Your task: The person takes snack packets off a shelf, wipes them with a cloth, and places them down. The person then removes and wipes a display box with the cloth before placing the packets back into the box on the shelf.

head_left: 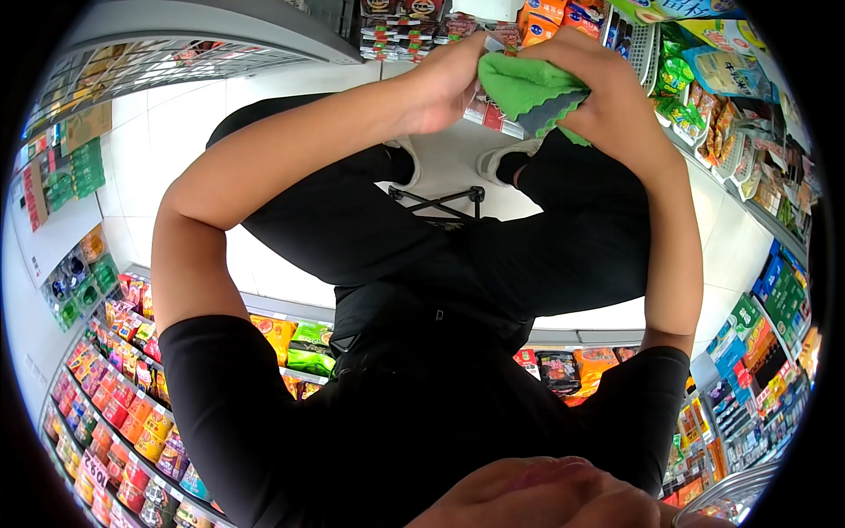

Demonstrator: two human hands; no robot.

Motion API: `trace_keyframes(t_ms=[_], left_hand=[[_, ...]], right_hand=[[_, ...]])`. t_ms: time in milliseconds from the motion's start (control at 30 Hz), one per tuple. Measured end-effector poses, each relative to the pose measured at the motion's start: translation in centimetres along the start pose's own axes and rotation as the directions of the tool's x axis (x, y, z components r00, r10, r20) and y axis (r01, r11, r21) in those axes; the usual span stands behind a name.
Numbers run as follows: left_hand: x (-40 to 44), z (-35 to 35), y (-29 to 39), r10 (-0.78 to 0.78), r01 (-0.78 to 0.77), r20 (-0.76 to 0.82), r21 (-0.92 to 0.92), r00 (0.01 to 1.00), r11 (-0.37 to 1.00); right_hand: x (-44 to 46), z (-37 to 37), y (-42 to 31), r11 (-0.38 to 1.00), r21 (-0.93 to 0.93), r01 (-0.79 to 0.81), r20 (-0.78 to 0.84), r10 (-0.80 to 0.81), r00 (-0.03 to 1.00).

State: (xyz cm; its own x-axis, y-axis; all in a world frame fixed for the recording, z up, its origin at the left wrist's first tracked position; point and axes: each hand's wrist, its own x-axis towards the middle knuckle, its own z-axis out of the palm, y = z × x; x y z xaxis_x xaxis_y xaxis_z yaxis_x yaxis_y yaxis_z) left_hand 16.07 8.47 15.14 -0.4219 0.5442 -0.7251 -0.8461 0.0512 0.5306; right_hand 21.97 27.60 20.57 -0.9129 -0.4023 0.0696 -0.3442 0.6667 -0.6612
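Observation:
My right hand [607, 97] is closed around a green cloth [528, 81] with a zigzag edge and a dark grey underside. The cloth hangs folded from the fingers, over the shelf front. Just to its left, my left hand [443, 86] is raised with its fingers curled at the shelf goods. A small pale piece [494, 43] shows at its fingertips; what it is, I cannot make out. Beyond both hands are orange snack packets [540, 22] and stacked dark red packs [400, 31].
My legs [352, 211] are bent apart above white floor tiles, with a black folding-stool frame [440, 204] between the shoes. A wire-mesh rack [167, 66] stands at left. Shelves of bagged snacks [717, 128] line the right. More shelves of packaged food [123, 405] are behind me.

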Motion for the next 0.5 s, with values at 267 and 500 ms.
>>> trace_keyframes(t_ms=[267, 500], left_hand=[[1.5, -1.3, 0.2, -0.041, 0.059, 0.223, -0.073, 0.974, 0.996], [1.9, -1.1, 0.7, 0.054, -0.051, 0.286, -0.019, 0.957, 0.999]], right_hand=[[-0.5, -0.8, 0.8, 0.995, -0.049, -0.082, -0.054, 0.080, 0.995], [-0.4, -0.7, 0.6, 0.995, -0.075, -0.064, -0.077, 0.058, 0.995]])
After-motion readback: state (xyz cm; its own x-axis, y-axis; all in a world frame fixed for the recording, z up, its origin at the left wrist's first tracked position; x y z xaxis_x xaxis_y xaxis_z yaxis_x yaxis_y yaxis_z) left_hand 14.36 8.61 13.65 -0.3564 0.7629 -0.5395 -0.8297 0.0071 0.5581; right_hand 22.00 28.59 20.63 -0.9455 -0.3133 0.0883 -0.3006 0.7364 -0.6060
